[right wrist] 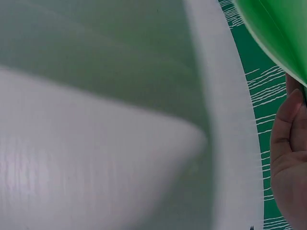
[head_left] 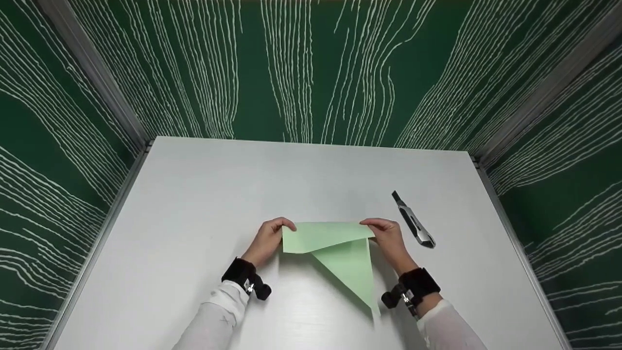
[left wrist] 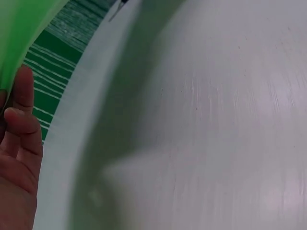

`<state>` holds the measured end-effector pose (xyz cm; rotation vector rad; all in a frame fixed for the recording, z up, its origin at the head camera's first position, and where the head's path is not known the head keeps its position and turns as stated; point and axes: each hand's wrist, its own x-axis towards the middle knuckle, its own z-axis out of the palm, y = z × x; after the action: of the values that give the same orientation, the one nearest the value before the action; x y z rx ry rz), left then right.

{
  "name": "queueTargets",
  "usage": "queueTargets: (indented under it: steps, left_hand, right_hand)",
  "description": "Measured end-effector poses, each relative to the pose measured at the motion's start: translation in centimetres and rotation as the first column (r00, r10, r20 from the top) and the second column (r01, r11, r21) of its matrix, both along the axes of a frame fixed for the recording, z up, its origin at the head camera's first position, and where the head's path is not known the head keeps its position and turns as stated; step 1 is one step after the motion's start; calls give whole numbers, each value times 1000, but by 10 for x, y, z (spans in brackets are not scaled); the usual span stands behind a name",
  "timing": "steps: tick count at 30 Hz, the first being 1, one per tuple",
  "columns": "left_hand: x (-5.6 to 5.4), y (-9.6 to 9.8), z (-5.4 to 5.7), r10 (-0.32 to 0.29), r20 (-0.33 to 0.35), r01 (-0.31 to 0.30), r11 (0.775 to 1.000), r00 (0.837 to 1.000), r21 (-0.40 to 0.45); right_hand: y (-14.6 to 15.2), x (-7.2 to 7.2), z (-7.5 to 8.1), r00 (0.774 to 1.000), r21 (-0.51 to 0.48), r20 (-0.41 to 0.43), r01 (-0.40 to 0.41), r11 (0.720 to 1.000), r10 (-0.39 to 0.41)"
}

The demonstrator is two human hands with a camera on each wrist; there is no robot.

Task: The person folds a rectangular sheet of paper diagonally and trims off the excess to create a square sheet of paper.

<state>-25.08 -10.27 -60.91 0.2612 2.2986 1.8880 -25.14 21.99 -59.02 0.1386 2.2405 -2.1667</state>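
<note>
- Head view: a sheet of green paper (head_left: 330, 234) is stretched between the left hand (head_left: 265, 243) and the right hand (head_left: 390, 243), over the near half of the white bench (head_left: 218, 180). Each hand pinches one upper corner. A slanted band of paper runs across the top, with a triangular part below it towards the right; whether its lowest tip touches the bench is hard to tell.
- Only this view shows the whole utility knife (head_left: 413, 221), lying on the bench beside the right hand with its dark end pointing away from the person. Any lettering on it is too small to read. The left sleeve (head_left: 209, 316) bears a small dark mark, also illegible, and both sleeves are cut off by the lower edge.
- Left wrist view: thumb and fingers grip the paper's edge at the far left, the hand partly out of frame. The paper's shadow falls on the bench. A dark object with a thin tip (left wrist: 117, 9) is cut off at the top; I cannot tell what it is.
- Right wrist view: a fine crease shows on the paper at upper right. The right hand's fingertips are partly hidden behind it. The broad shadow below is blurred.
</note>
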Motion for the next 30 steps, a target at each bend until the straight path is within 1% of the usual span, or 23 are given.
queueTargets:
  steps: [4,6,7,9,10,13,16,18,22,25,28,30]
  left_hand:
    - [2,-2,3,-27,65,23,998,998,51]
    - [3,-3,4,-20,73,17,999,997,47]
    - [3,-3,5,-12,66,10,999,998,38]
    - [4,-2,5,15,41,-15,1000,999,-15]
    - [5,-1,5,30,19,-29,998,999,-59]
    - [6,4,3,56,-39,-62,984,998,-165]
    - [7,8,4,66,-76,-81,971,995,-225]
    - [7,10,4,74,-83,-91,972,994,-216]
    - [7,12,6,102,-82,-114,980,991,-162]
    - [6,12,7,120,-66,-127,985,991,-118]
    - [5,12,6,136,-48,-140,986,990,-94]
    - [5,11,6,139,-49,-143,986,989,-84]
  right_hand:
    - [-1,1,1,999,24,-51,-9,1000,10]
    - [-1,1,1,998,29,-58,-18,999,19]
    - [-1,1,1,998,36,-64,-20,999,22]
    - [-2,1,0,997,39,-70,-29,999,32]
    - [-2,1,0,997,38,-71,-34,999,37]
    - [-3,1,-1,996,40,-70,-53,998,56]
    - [-4,0,-1,996,61,-62,-62,996,66]
    - [-4,0,0,996,76,-58,-63,995,67]
    - [-5,0,3,996,89,-45,-71,994,75]
    - [-5,1,6,996,62,-25,-81,995,82]
    - [-6,2,9,996,12,-5,-87,996,87]
    - [-8,3,12,995,-20,1,-98,995,98]
